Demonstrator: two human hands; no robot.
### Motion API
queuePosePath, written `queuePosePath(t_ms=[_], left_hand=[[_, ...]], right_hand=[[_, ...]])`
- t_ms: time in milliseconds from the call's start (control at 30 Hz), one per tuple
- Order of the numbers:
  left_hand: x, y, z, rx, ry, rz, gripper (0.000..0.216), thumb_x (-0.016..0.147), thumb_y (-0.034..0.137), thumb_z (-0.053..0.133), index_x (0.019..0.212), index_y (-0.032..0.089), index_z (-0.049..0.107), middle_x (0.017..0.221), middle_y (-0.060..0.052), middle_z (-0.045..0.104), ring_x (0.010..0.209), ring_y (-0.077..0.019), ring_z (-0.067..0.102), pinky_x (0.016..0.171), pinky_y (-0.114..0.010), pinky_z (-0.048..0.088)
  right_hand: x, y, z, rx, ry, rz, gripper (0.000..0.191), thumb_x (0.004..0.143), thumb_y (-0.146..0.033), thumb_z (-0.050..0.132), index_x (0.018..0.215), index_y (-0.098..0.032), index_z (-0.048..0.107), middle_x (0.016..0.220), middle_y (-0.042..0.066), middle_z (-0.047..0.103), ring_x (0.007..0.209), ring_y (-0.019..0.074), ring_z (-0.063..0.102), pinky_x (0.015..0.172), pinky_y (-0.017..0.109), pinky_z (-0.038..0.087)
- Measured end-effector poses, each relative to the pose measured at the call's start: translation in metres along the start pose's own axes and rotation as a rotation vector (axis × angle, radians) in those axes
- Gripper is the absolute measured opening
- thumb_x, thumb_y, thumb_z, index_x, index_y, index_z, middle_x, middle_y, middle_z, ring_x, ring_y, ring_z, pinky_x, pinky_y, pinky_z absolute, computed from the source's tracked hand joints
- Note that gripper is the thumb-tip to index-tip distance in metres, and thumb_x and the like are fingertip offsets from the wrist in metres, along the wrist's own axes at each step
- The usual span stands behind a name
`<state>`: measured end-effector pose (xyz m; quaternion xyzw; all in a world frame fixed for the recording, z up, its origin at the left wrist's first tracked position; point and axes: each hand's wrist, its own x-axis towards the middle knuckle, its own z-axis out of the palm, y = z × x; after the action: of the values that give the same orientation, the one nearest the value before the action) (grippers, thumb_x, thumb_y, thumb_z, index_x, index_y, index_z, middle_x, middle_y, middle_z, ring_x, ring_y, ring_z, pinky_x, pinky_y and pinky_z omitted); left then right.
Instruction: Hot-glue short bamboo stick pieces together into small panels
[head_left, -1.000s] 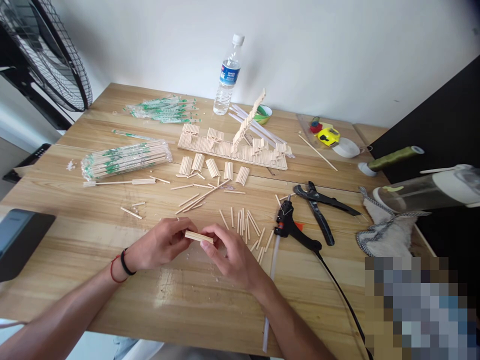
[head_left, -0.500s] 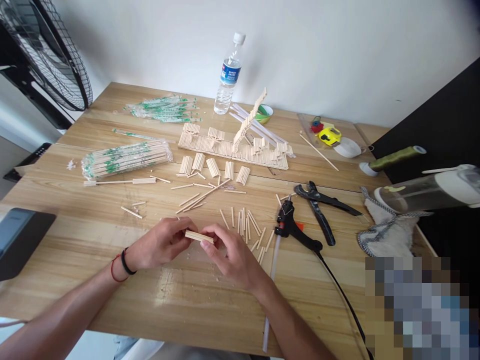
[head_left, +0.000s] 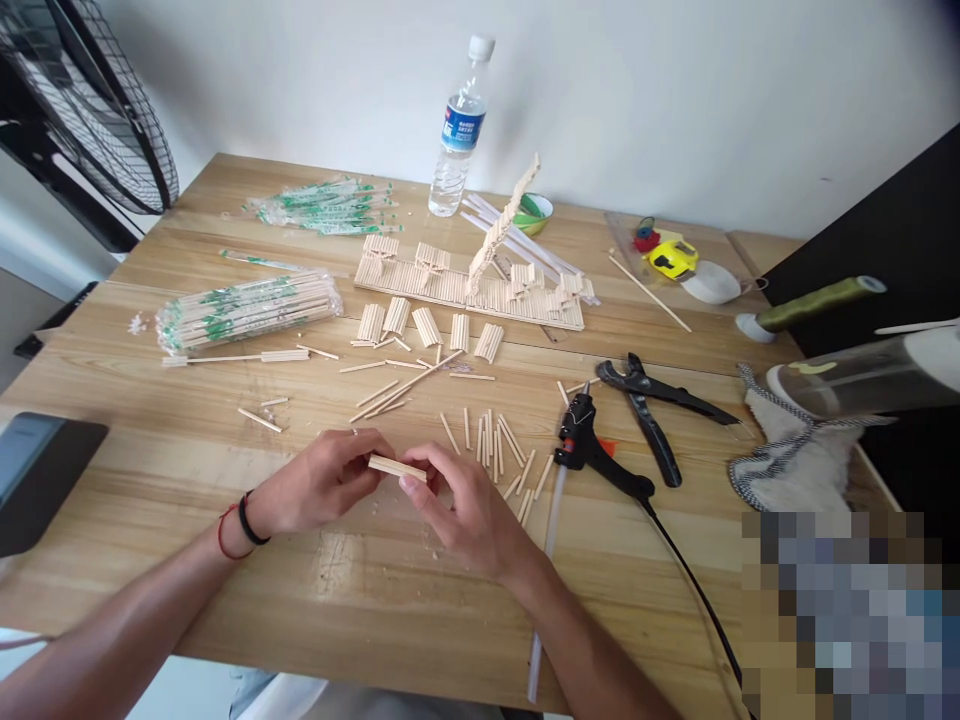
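Note:
Between my two hands is a small panel of short wooden sticks (head_left: 397,468), held level just above the table. My left hand (head_left: 330,482) grips its left end, and my right hand (head_left: 466,515) pinches its right end between thumb and fingers. Loose cut sticks (head_left: 491,445) lie just beyond my right hand. Farther back, several finished stick panels (head_left: 426,327) rest in a row. Behind them stands a wooden stick model (head_left: 450,290) with a long flat base, small raised platforms and a slanting tower.
A glue gun (head_left: 576,435) with its cord and black cutters (head_left: 645,400) lie right of my hands. Bagged chopsticks (head_left: 251,310) are at left, and a water bottle (head_left: 459,130) stands by the wall. A yellow tape measure (head_left: 673,259) and a cloth (head_left: 795,450) are at right.
My view has shifted slightly, so the background things sit a little differently. Both hands keep the same hold on the stick panel.

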<state>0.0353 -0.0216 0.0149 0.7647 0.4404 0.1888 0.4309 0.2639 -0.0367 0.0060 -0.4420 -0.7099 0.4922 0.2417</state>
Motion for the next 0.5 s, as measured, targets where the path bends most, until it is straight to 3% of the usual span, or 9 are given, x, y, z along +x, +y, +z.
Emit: queuePosePath(t_ms=[500], left_hand=[[-0.0032, 0.0035, 0.0001, -0.015, 0.017, 0.055, 0.019, 0.106, 0.025, 0.054, 0.099, 0.017, 0.069, 0.079, 0.001, 0.065, 0.069, -0.0118, 0.055, 0.066, -0.023, 0.04]], right_hand=[[-0.0024, -0.0082, -0.0046, 0.057, 0.162, -0.121, 0.019, 0.105, -0.035, 0.057, 0.099, -0.023, 0.07, 0.083, 0.0, 0.071, 0.07, 0.015, 0.062, 0.064, 0.025, 0.047]])
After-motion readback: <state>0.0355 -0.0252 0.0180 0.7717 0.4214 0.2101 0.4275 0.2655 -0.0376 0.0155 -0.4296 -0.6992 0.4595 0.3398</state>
